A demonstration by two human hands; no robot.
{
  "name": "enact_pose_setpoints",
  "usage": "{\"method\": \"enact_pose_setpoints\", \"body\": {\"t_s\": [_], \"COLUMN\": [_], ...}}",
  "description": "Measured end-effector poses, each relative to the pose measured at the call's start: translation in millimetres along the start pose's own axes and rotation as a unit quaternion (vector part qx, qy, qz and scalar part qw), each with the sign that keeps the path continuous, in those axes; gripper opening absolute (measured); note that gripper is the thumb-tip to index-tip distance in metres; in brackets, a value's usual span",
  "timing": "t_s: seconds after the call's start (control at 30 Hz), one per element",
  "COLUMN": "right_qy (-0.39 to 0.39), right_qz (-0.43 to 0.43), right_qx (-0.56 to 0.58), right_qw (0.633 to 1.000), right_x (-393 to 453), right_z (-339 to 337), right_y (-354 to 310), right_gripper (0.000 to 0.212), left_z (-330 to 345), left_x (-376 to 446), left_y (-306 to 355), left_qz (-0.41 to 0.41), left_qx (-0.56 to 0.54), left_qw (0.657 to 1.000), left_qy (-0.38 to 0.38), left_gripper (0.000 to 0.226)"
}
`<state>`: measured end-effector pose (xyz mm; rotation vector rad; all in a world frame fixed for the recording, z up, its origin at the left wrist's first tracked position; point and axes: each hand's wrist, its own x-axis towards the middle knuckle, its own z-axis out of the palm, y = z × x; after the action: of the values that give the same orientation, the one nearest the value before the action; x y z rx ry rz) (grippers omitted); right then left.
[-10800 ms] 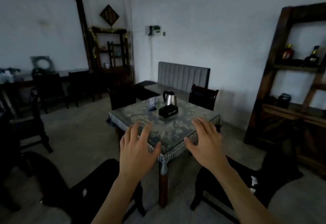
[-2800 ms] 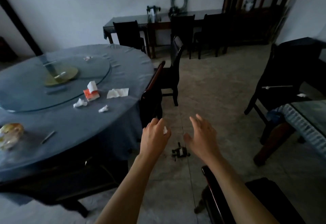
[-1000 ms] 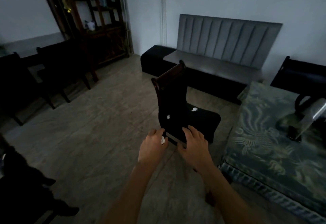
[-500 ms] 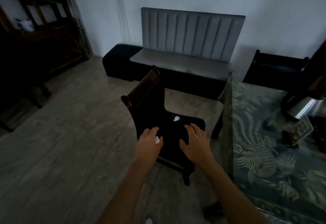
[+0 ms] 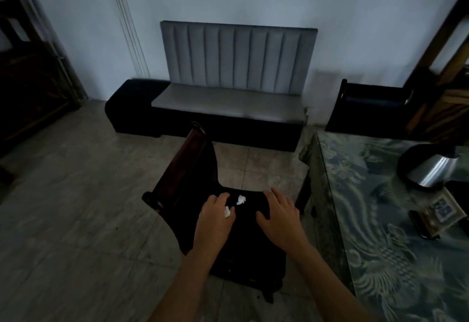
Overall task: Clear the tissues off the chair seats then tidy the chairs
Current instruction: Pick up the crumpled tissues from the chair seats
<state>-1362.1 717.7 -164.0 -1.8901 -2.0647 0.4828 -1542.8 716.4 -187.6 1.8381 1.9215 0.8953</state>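
A dark wooden chair [image 5: 185,169] with a black seat stands in front of me, its back to the left. One crumpled white tissue [image 5: 241,199] lies on the seat. My left hand [image 5: 214,217] hovers over the seat just left of that tissue, fingers curled round a small white tissue wad [image 5: 227,212]. My right hand [image 5: 278,216] is spread, palm down, over the right part of the seat, holding nothing.
A table with a green patterned cloth [image 5: 380,220] stands close on the right, carrying a steel kettle [image 5: 429,172] and a small box. A grey padded bench [image 5: 228,100] lines the far wall, with a dark chair [image 5: 368,108] at the right. Dark shelving [image 5: 25,80] stands at the left.
I have stepped closer to the chair and look down on it more steeply. Both hands have reached forward over the seat; the left hand, still holding its wad, is now beside the loose tissue.
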Motion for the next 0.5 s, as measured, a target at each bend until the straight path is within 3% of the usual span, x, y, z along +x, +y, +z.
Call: {"method": "enact_pose_setpoints", "body": {"t_s": [0.5], "right_qy": [-0.044], "right_qz": [-0.018], "right_qx": [0.021], "right_qw": [0.999], "right_x": [222], "right_z": [18], "right_y": [55], "right_gripper": [0.061], "left_z": [78], "left_x": [198], "left_y": [-1], "left_qz": [-0.043], "left_qx": [-0.005], "left_qw": [0.999], "left_qy": [-0.029], "left_gripper": [0.037]}}
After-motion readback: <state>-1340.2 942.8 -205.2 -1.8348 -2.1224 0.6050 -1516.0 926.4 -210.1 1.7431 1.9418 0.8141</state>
